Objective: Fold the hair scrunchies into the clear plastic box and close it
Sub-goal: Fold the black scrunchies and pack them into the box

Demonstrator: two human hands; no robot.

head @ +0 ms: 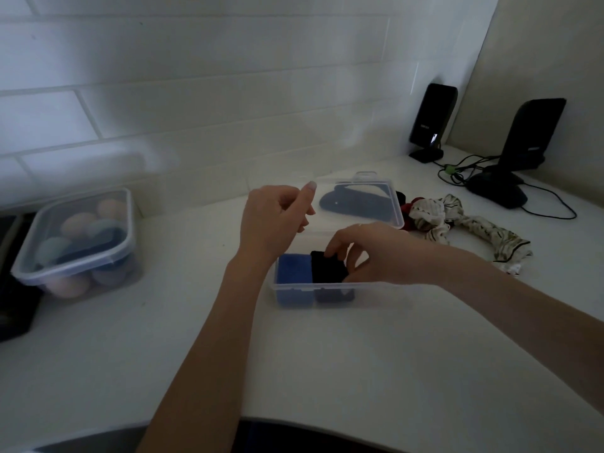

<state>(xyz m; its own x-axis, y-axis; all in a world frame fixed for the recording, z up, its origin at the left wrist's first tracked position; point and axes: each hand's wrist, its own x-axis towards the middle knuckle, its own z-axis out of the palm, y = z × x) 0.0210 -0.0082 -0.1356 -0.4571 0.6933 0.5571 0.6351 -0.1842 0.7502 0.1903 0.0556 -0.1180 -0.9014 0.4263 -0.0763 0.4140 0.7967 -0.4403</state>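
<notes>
Speakers [431, 120] stand behind the patterned scrunchie [464, 223] on my white tabletop [327, 354]. My right hand [379, 253] pinches the black scrunchie [322, 269] in the clear box [327, 300]; left hand [274, 223] hovers, loosely curled.

dark object [14, 289] cut off at left edge

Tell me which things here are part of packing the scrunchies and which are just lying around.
Job: clear box, lid, blue scrunchie, black scrunchie, floral scrunchie, red scrunchie.
Lying about: tub of sponges, two black speakers, cables.
</notes>
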